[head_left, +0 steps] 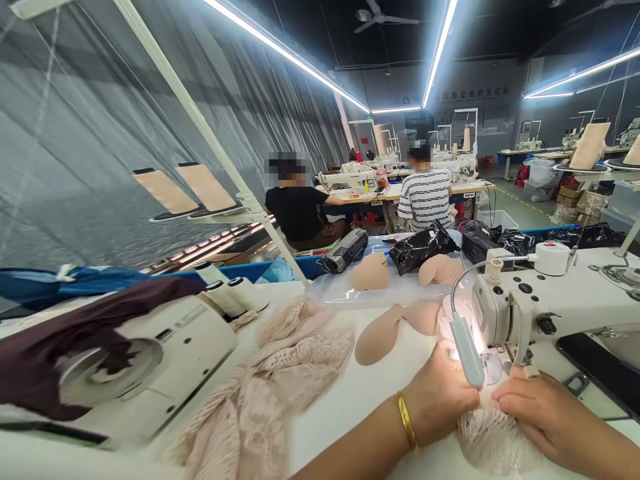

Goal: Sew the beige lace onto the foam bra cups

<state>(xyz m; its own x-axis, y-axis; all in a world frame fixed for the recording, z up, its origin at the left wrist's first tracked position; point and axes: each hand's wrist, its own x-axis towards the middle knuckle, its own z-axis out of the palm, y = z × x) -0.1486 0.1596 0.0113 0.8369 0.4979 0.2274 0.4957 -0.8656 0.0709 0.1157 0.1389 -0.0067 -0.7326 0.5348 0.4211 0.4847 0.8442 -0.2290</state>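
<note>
Pale pink lace fabric (pixel 493 433) lies under the head of a white sewing machine (pixel 585 287) on the right. My left hand (pixel 440 387), a gold bangle at its wrist, is closed with curled fingers on the left of this fabric. On its right edge, the fingers of my right hand (pixel 540 413) are pressed together on the lace. A grey clip-on lamp (pixel 467 350) hangs over the needle area and hides part of my left fingers. Just beyond my left hand, a beige moulded bra cup (pixel 377 337) rests on the white table.
A heap of pink lace (pixel 280 380) covers the table's middle. To the left, dark cloth (pixel 100 327) drapes over another machine (pixel 185 360). Behind stand a clear plastic tray (pixel 330 290) with beige cups (pixel 370 272) and black plastic bags (pixel 425 247). Two people sit farther off.
</note>
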